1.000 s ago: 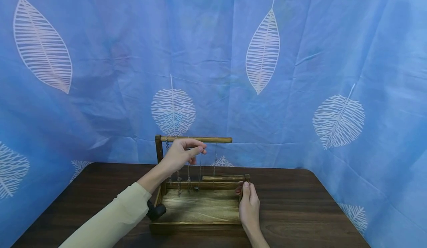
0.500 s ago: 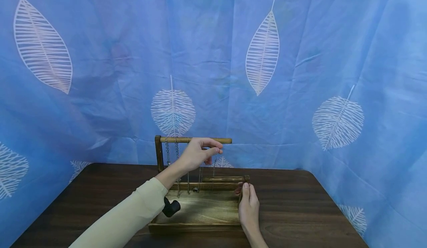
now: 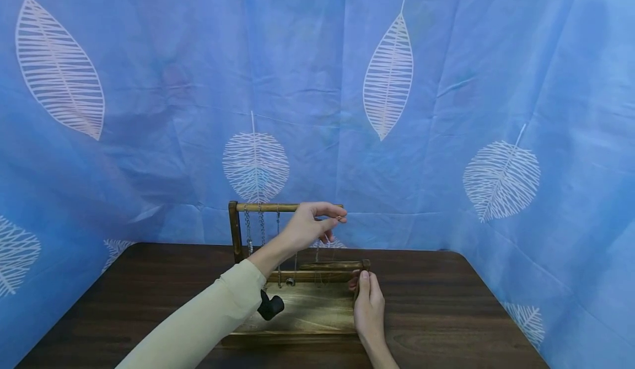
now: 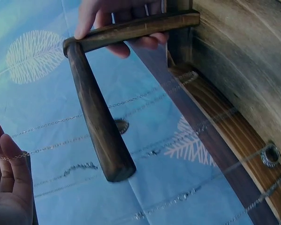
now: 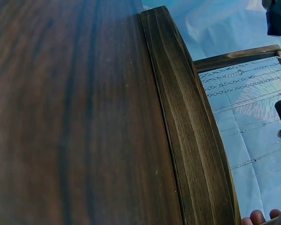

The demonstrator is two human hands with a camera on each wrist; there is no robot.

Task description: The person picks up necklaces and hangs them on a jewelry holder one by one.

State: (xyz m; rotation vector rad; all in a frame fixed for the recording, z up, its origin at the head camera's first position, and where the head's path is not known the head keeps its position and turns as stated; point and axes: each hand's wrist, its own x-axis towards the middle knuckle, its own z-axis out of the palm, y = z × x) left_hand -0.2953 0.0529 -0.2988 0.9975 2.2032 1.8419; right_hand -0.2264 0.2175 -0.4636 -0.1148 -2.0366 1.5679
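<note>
Behind everything, filling the upper frame: blue leaf-print curtain [image 3: 446, 82]. Below it, dark wooden table [image 3: 446, 314]. Bottom centre on the table stands a wooden jewellery stand [image 3: 302, 311], tray base with an upright post and a top bar [image 3: 265, 207]. Several chains [image 3: 261, 225] hang from the bar's left part. Left hand [image 3: 310, 226] is raised at the bar's right end, thumb and forefinger pinching a thin necklace [image 3: 317, 258] that hangs down from them. Right hand [image 3: 368, 303] grips the tray's right rear corner, fingers curled around it.
</note>
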